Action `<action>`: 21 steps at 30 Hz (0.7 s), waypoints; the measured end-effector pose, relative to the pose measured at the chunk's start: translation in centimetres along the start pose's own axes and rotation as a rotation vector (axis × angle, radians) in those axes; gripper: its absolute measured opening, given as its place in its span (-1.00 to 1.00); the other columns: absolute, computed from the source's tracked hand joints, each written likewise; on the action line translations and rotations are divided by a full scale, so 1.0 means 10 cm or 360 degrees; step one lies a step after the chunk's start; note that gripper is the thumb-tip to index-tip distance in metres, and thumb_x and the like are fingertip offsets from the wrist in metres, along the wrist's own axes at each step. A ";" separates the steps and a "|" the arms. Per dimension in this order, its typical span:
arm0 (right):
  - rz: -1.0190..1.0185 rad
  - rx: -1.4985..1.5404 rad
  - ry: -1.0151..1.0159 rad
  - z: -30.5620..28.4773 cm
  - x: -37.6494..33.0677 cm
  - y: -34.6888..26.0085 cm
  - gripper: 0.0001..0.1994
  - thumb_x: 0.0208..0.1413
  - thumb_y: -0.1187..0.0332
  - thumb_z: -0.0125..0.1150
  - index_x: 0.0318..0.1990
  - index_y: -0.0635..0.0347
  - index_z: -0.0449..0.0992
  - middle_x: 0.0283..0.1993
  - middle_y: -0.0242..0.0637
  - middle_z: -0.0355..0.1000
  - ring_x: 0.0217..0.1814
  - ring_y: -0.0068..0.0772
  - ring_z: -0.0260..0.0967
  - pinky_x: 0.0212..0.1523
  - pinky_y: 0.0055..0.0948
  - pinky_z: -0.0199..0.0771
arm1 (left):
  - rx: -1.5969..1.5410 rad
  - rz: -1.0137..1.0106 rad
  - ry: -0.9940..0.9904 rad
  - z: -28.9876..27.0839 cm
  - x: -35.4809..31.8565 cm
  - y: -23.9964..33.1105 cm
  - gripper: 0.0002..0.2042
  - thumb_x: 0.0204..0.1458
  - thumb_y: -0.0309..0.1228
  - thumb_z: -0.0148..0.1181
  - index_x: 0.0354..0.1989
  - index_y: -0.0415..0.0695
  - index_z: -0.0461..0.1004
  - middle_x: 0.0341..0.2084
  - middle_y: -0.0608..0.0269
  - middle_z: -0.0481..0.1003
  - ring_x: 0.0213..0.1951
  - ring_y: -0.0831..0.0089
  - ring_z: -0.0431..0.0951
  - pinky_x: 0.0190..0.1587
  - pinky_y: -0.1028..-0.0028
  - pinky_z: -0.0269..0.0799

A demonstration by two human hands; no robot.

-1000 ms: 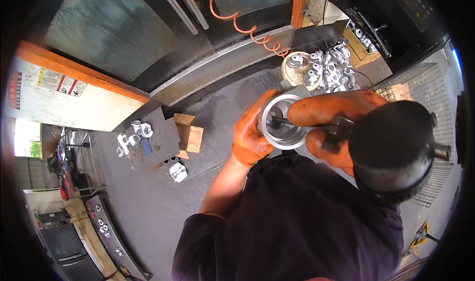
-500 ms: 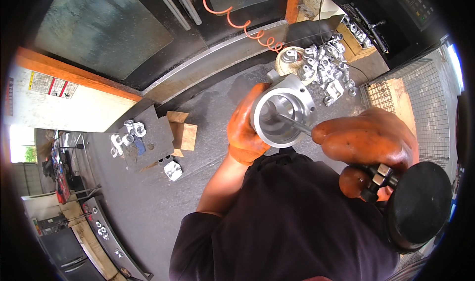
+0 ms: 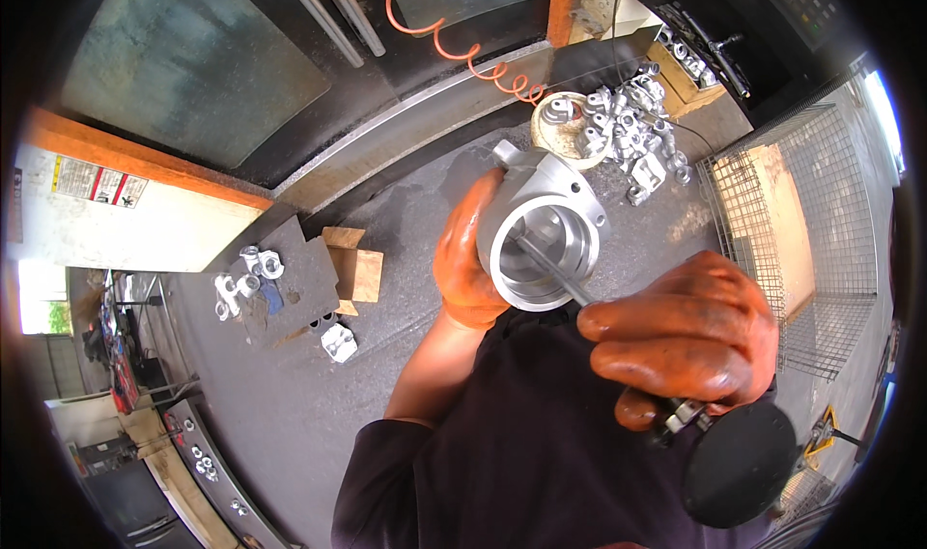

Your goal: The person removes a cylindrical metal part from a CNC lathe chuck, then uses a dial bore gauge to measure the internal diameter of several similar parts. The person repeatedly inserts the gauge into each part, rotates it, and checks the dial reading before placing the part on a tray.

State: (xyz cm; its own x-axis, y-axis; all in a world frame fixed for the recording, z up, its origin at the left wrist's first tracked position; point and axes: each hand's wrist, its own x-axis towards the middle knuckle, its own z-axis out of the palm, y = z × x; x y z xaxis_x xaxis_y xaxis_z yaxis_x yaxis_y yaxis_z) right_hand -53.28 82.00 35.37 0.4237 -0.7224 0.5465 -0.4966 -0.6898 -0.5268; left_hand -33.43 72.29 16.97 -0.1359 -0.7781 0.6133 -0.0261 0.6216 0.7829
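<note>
My left hand [image 3: 468, 259], in an orange rubber glove, is closed round the side of a machined aluminium housing [image 3: 557, 184]. The housing's round bore faces up toward me. In my right hand [image 3: 686, 332], gloved alike, is a dial bore gauge [image 3: 742, 465] with a round black back. Its thin metal rod slants from my fingers into the bore, and the tip rests inside near the inner wall. The gauge's dial face is turned away from view. My palm hides part of its handle.
A heap of aluminium castings [image 3: 632, 129] lies beside a round pale tub [image 3: 572, 129]. Other castings sit on a dark stand [image 3: 290, 269] near an open cardboard box [image 3: 359, 269]. A wire mesh cage [image 3: 821, 230] stands right. An orange coiled hose [image 3: 473, 56] hangs before the machine doors.
My right hand and the gauge have swung left and down. The housing has tipped slightly and shifted a little left, with the rod still in its bore.
</note>
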 end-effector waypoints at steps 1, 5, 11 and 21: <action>-0.0023 0.0003 0.0025 0.05 -0.01 0.00 -0.67 0.10 0.11 0.53 -0.09 0.05 0.64 -0.13 -0.24 0.69 -0.36 -0.29 0.64 -0.34 -0.38 0.52 | -0.0005 0.0048 -0.0005 0.00 -0.01 -0.03 -0.24 -0.06 -0.29 0.59 0.27 -0.40 0.37 0.08 -0.27 0.57 -0.02 -0.09 0.69 0.01 0.18 0.63; -0.0074 -0.0046 0.0124 0.20 -0.07 0.01 -0.68 0.09 0.17 0.54 -0.08 0.05 0.64 -0.14 -0.24 0.68 -0.36 -0.33 0.65 -0.36 -0.40 0.53 | 0.0007 0.0064 -0.0026 -0.01 -0.02 -0.03 -0.23 -0.03 -0.21 0.56 0.28 -0.41 0.36 0.08 -0.26 0.57 -0.02 -0.08 0.68 0.03 0.19 0.62; -0.0009 -0.0088 0.0061 0.16 -0.04 -0.01 -0.69 0.05 0.10 0.56 -0.15 0.03 0.68 -0.16 -0.35 0.69 -0.36 -0.35 0.64 -0.36 -0.41 0.52 | -0.0015 -0.0084 -0.0073 0.00 -0.07 -0.02 -0.21 0.03 -0.08 0.50 0.29 -0.44 0.36 0.08 -0.23 0.57 0.00 -0.06 0.68 0.05 0.20 0.60; 0.0246 0.0029 0.0096 0.19 0.05 0.11 -0.73 -0.16 0.32 0.59 -0.25 0.07 0.71 -0.28 -0.33 0.68 -0.31 -0.21 0.63 -0.26 -0.31 0.52 | -0.0679 -0.0755 -0.0103 0.05 -0.26 -0.06 -0.11 0.12 0.16 0.39 0.29 -0.51 0.35 0.08 -0.14 0.57 0.05 0.11 0.65 0.12 0.25 0.54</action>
State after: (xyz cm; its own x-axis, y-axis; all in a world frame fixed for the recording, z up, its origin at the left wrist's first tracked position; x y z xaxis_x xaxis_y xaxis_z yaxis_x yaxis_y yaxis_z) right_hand -52.15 80.80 33.85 0.2968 -0.8161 0.4959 -0.5384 -0.5719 -0.6189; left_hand -33.57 74.00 14.83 -0.2663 -0.9444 0.1929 0.2966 0.1101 0.9486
